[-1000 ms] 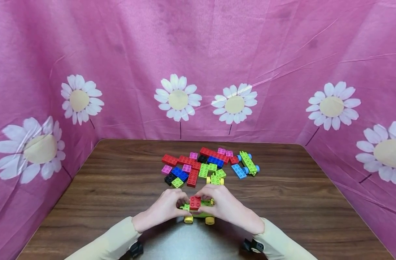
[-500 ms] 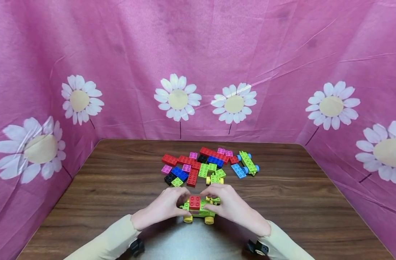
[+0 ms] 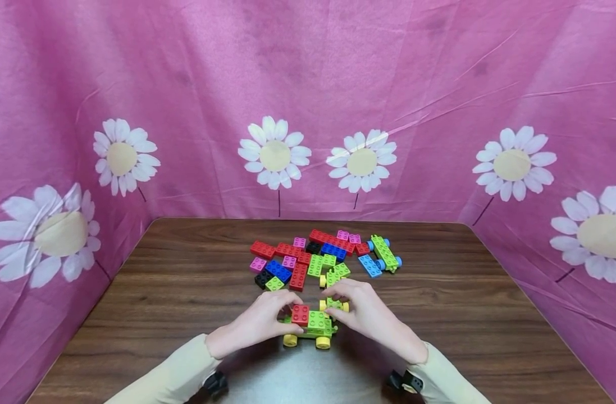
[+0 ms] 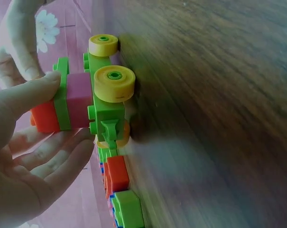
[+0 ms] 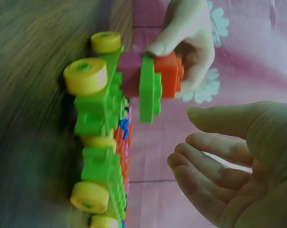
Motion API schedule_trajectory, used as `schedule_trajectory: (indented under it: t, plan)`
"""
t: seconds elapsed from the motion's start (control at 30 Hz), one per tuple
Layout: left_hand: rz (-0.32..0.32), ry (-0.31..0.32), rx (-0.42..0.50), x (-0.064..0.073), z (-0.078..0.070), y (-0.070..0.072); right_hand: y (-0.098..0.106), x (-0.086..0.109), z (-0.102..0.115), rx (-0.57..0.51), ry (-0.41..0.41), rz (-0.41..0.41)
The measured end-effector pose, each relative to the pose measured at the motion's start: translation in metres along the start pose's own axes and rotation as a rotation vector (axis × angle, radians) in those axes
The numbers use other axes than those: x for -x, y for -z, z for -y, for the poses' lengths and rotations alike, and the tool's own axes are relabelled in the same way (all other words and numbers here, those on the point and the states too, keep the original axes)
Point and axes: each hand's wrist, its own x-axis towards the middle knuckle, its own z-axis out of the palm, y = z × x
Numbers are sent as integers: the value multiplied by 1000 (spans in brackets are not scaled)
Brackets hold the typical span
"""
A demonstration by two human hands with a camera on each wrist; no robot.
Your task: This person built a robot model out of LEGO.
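Note:
A toy car (image 3: 310, 334) of building bricks stands near the table's front, on a lime wheeled base with yellow wheels. On the base sits a pink brick (image 4: 80, 99), topped by a lime plate (image 3: 316, 321) that overhangs to the right and a red brick (image 3: 300, 315). My left hand (image 3: 259, 324) pinches this stack from the left, thumb at the near side and fingers behind. To the right, my right hand (image 3: 360, 306) is apart from the car, its fingers relaxed and holding nothing in the right wrist view. Just behind lies another yellow-wheeled lime base (image 3: 334, 304).
A loose pile of red, blue, pink, black and lime bricks (image 3: 297, 275) lies farther back. At its right are a light blue plate (image 3: 370, 266) and a lime base (image 3: 384, 253) with blue wheels. A pink flowered cloth (image 3: 308, 84) hangs beyond the wooden table (image 3: 186, 269).
My right hand has let go of the brick stack and drawn away to the right, uncovering the lime plate. The left hand stays at the car.

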Motion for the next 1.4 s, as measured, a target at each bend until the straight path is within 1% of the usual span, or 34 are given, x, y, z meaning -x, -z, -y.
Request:
schedule_trajectory:
  t: [0.1, 0.2, 0.4, 0.53, 0.57, 0.67, 0.77, 0.93, 1.07, 1.2, 1.27, 1.4]
  plan:
    - [1, 7, -8, 3, 2, 3, 0, 1, -6, -1, -49, 3]
    - [13, 31, 15, 6, 5, 6, -2, 2, -13, 10, -89, 11]
    - [31, 94, 95, 15, 12, 15, -6, 4, -25, 58, -79, -2]
    - [31, 114, 120, 21, 17, 22, -8, 4, -31, 80, -77, -7]
    - [25, 112, 121, 23, 18, 24, -8, 5, -33, 86, -77, -5]
    - [-13, 80, 82, 27, 21, 27, -9, 4, -36, 105, -78, -2]
    - [-50, 84, 54, 27, 21, 27, -9, 3, -39, 113, -92, 5]
    - [-101, 168, 35, 23, 17, 23, -10, 1, -44, 103, -116, 18]
    - [-153, 199, -12, 22, 14, 21, -12, -1, -46, 89, -116, 27]
    - [-200, 244, -51, 25, 12, 24, -13, -2, -48, 94, -113, 26]
    - [-207, 263, -65, 27, 13, 27, -13, -2, -48, 96, -114, 26]
    - [-196, 297, -76, 31, 16, 37, -13, -2, -49, 98, -114, 27]
